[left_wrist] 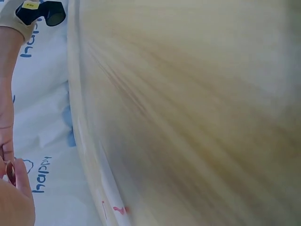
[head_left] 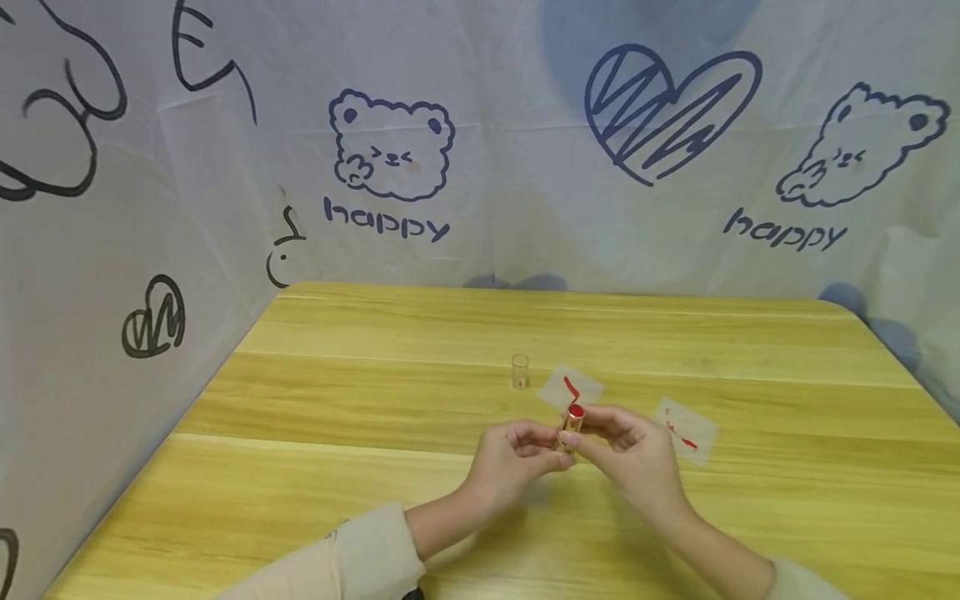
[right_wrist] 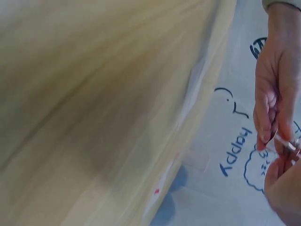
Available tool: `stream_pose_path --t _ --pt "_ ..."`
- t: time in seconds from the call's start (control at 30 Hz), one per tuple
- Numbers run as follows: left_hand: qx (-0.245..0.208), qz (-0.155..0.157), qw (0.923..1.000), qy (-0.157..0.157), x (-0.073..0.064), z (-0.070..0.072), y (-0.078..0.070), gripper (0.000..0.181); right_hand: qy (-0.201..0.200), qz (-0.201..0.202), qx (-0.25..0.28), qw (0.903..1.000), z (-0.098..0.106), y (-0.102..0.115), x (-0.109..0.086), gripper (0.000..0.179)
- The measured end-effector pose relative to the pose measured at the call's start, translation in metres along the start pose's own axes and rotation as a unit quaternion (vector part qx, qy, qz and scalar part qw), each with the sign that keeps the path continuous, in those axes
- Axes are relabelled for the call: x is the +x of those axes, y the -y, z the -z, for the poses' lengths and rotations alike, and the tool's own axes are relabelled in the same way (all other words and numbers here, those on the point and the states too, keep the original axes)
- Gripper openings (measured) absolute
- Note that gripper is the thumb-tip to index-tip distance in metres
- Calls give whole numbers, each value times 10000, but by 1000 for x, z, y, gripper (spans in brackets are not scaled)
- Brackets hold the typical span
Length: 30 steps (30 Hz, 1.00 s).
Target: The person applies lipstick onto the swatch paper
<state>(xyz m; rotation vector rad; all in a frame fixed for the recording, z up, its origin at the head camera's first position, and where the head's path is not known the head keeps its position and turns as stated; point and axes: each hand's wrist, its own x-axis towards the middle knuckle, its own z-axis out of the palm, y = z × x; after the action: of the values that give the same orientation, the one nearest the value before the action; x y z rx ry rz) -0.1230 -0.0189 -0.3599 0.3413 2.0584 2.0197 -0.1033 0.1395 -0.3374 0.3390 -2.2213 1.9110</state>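
In the head view, a lipstick (head_left: 574,422) with a gold tube and a red tip is held above the table, tip up and slightly tilted. My left hand (head_left: 510,462) pinches its lower part between thumb and fingers. Higher on the tube, my right hand (head_left: 637,458) grips it with thumb and fingertips. A small clear cap (head_left: 521,372) stands upright on the table beyond the left hand. Just past the lipstick lies a pale paper piece (head_left: 553,390) with a red stroke. Both wrist views show the hands meeting at their edges, the tube mostly hidden by fingers.
Another pale paper piece (head_left: 705,433) with red marks lies right of the right hand. The wooden table (head_left: 337,400) reaches back to a light cloth wall (head_left: 517,183) with drawn bears and hearts. More cloth (head_left: 67,400) runs along the left table edge.
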Motion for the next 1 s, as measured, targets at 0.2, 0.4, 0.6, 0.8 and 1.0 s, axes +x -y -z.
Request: stream_pose_path --t 0.2,0.4,0.6,0.8,1.0 --pt "299 -203 9990 -254 1 -1 3 25 -640 -320 -92 9974 -10 -3 -3 24" --pt "364 -207 9987 -289 1 -3 7 23 -836 -435 -197 9954 -15 -6 -4 22" --pt "324 -153 9991 -229 2 -2 8 23 -863 -402 -295 9950 -14 -6 -3 18" --pt "311 -43 9994 -141 1 -1 9 23 -840 -669 -555 9927 -11 -5 -3 18" --pt "176 99 9998 -44 2 -1 9 23 -795 -703 -474 9932 -10 -4 -3 19"
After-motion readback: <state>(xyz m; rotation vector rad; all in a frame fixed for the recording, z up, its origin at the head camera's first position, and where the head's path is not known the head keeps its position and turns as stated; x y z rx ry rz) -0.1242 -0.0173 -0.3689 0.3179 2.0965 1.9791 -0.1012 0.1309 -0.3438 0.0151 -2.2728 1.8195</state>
